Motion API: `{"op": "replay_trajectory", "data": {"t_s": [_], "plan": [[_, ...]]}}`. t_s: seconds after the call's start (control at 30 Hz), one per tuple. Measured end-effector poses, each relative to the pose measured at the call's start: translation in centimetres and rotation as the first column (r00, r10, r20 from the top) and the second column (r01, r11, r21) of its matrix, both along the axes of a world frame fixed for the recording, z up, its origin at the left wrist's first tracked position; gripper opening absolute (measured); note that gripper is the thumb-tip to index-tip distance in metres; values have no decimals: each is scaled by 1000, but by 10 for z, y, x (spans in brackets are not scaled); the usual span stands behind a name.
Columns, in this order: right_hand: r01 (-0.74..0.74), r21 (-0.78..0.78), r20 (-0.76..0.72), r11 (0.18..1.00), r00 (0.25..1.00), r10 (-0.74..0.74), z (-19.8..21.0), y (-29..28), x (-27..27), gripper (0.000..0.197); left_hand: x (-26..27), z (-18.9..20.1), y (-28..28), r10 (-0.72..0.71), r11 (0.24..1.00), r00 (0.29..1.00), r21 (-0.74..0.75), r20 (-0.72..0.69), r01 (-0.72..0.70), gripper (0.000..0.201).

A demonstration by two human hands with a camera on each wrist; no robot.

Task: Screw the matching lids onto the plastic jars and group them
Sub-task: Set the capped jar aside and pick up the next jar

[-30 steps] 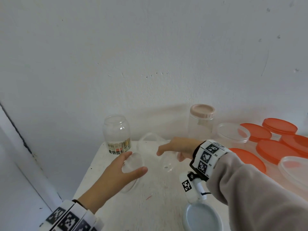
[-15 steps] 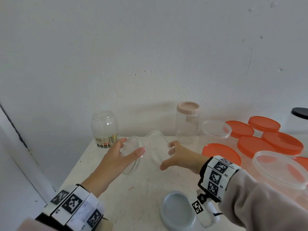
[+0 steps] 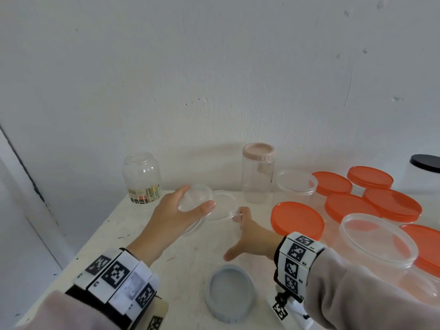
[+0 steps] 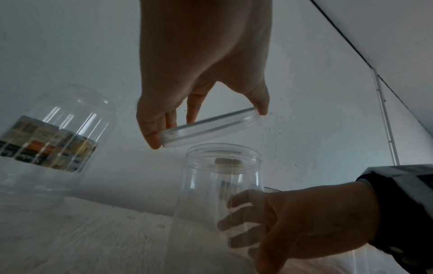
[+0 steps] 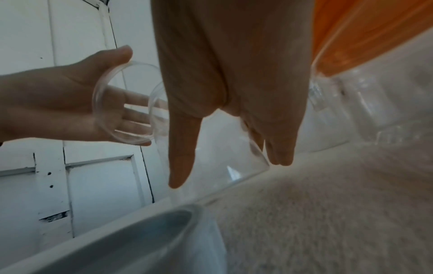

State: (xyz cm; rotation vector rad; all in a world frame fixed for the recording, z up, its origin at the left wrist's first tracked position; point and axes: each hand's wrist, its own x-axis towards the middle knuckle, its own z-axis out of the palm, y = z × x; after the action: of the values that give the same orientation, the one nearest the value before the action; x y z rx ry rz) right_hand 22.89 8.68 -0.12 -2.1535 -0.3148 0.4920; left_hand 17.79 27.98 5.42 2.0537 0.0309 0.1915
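A clear plastic jar (image 3: 221,207) stands upright with its mouth open on the white table (image 3: 142,234). My right hand (image 3: 234,234) grips the jar's body from the right, fingers (image 4: 241,209) curled round it and thumb stretched out toward me. My left hand (image 3: 197,198) pinches a clear round lid (image 4: 211,128) by its rim between thumb and fingers. The lid is tilted, just above and left of the jar's mouth (image 4: 222,153), and is not touching it. The right wrist view shows the lid (image 5: 121,103) against my left palm.
An open jar with a label (image 3: 142,179) stands at the back left, a tall jar with a beige lid (image 3: 258,172) behind. A grey lid (image 3: 229,294) lies near me. Tubs with orange lids (image 3: 297,220) or clear lids (image 3: 378,239) crowd the right. A black-lidded jar (image 3: 425,163) is far right.
The clear jar, tilted on its side before, now stands upright in my right hand. My left hand has brought the clear lid up next to the jar's mouth.
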Motion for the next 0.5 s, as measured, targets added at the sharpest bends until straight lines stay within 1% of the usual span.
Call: {"op": "replay_trajectory", "data": {"t_s": [0.03,0.07,0.2,0.27,0.33,0.37,0.47,0.5], "plan": [[4,8,-1,1000,1000,-4,-2,0,-1,109,0,0,-2,11,1000,1000,17,-2,-11,93],[9,18,-4,1000,1000,-9,-3,-1,-1,109,-1,-1,-3,19,1000,1000,22,0,-19,99],[2,48,-31,999,1000,0,-4,-3,-1,107,-1,-2,-7,19,999,1000,30,2,-19,104],[-8,97,-49,995,999,13,-2,-6,0,107,0,-1,-8,7,998,1000,60,7,-8,101],[-9,157,-42,987,999,15,1,-8,0,109,2,3,-11,-12,993,1000,120,3,11,89],[-12,182,-34,983,999,18,3,-9,0,109,3,5,-13,-25,988,1000,155,-3,25,89],[-22,213,-29,977,999,29,5,-11,-1,109,11,8,-19,-60,951,998,303,-28,66,114],[-22,210,-29,978,999,28,5,-12,-1,109,14,9,-22,-81,931,996,354,-29,86,118]]}}
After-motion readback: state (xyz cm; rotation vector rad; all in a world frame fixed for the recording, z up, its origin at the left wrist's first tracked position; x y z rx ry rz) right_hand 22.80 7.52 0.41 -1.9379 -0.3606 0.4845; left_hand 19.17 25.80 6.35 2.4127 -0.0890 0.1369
